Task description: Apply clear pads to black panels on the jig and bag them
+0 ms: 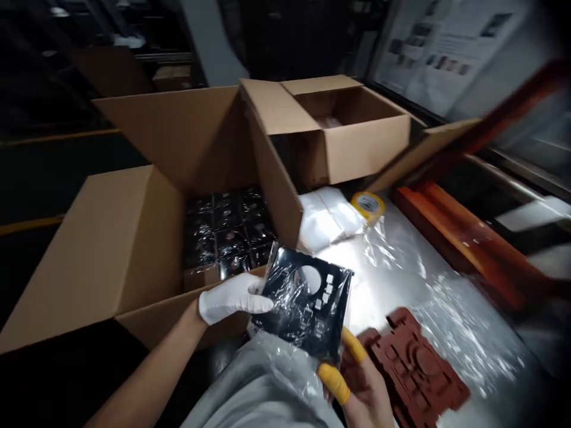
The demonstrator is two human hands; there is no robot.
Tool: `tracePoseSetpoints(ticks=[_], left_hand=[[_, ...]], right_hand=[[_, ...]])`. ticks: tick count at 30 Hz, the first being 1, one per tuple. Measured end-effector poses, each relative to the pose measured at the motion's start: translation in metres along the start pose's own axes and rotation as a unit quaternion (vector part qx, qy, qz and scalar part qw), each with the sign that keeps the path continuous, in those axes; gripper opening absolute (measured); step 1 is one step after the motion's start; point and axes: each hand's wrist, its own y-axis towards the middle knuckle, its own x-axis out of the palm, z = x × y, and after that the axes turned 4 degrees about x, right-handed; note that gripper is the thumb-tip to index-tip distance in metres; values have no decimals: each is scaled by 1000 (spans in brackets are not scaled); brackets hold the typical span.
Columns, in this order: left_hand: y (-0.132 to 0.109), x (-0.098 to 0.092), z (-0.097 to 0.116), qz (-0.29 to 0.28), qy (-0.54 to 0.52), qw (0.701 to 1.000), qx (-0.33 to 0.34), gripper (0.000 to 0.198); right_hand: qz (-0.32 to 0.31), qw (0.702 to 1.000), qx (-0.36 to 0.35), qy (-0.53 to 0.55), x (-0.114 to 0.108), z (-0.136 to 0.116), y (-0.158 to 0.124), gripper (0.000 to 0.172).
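A flat black panel (289, 297) with a round hole and several small square cut-outs lies tilted in front of me, wrapped in clear plastic. My left hand (236, 299), in a white glove, grips its left edge, thumb on top. My right hand (357, 380), with yellow covers on its thumb and a finger, pinches the lower right corner. Just beyond the panel stands an open cardboard box (134, 255) holding rows of black plastic-wrapped pieces (229, 238). A reddish-brown moulded plate (419, 362) lies on the table to the right of my right hand.
Behind the panel are a stack of clear plastic bags (330, 217) and a roll of yellow tape (368, 205). A second open carton (366, 145) stands farther back. An orange metal frame (468, 238) runs along the right side. Loose clear film (464, 333) covers part of the tabletop.
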Motion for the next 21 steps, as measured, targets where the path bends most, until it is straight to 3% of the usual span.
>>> tracePoseSetpoints(ticks=[2,6,8,10,12,15,17,19,21], left_hand=[[-17,-23,-17,58,-18,998,32,35],[-55,-68,-39,244,-34,964,101,50],[-78,-101,-42,365,20,928,68,53],[-99,-142,-46,468,136,871,-65,54],[-112,-182,-55,487,173,841,-163,44],[-114,-223,-78,467,200,804,-309,26],[-107,-234,-95,439,212,787,-379,24],[-100,-238,-108,411,223,776,-423,23],[-95,-239,-119,389,244,766,-450,25]], right_hand=[[-60,995,3,-74,10,3,15,51],[-143,972,-30,-186,43,12,48,48],[-178,959,-60,-211,62,15,62,54],[-210,945,-90,-234,75,17,72,59],[-218,929,-121,-274,82,18,81,59],[-142,883,-192,-404,85,21,98,60],[-94,819,-241,-513,87,21,117,67],[-83,751,-263,-599,91,19,139,72],[-84,709,-256,-652,97,16,159,72]])
